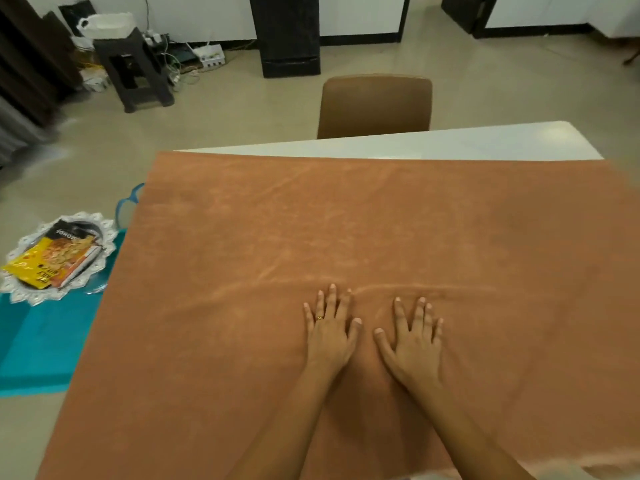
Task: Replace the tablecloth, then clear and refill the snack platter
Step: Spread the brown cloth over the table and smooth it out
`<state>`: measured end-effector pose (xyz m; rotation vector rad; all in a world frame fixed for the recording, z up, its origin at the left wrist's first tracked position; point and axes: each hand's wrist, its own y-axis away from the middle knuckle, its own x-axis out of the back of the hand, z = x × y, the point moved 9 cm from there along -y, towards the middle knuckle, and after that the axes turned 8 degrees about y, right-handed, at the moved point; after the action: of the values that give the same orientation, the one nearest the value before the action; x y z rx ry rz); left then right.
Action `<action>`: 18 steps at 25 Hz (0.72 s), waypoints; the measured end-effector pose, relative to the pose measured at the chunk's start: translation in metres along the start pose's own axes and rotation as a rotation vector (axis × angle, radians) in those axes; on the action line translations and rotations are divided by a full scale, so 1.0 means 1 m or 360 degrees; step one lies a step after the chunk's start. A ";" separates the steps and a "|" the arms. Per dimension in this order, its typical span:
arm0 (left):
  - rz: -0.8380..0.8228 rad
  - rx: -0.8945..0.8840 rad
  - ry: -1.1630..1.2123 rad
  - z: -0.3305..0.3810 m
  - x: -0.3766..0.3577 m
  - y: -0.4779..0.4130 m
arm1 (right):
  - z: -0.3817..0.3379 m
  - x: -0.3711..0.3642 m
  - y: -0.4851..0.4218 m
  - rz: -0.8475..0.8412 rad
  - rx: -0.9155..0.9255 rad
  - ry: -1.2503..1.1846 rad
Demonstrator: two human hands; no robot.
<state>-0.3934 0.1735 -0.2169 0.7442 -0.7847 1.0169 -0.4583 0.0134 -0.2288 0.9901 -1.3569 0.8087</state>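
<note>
Under both flat hands (372,336), tablecloth (242,244)

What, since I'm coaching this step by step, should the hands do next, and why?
Probably sweep both hands outward, the left hand to the left and the right hand to the right, to smooth the tablecloth. Both lie flat on it, and a raised crease runs across it just ahead of them.
</note>
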 end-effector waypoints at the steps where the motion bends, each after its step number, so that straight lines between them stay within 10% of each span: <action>1: 0.0034 -0.0006 -0.0023 0.010 -0.007 -0.008 | 0.003 0.001 -0.004 0.0025 0.0048 -0.0025; 5: 0.0149 0.0192 -0.0164 0.026 -0.022 -0.036 | 0.065 0.006 -0.022 0.0056 0.0071 -0.0256; 12: 0.0113 0.0567 -0.0210 0.060 -0.034 -0.075 | 0.266 0.035 -0.091 0.0206 -0.0952 -0.0325; 18: 0.0226 0.0494 -0.0248 0.067 -0.030 -0.107 | 0.294 0.024 -0.154 0.0027 -0.0820 -0.0084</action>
<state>-0.3184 0.0683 -0.2256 1.0550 -0.8319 1.2361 -0.4335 -0.3186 -0.2344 0.5969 -1.5183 0.4104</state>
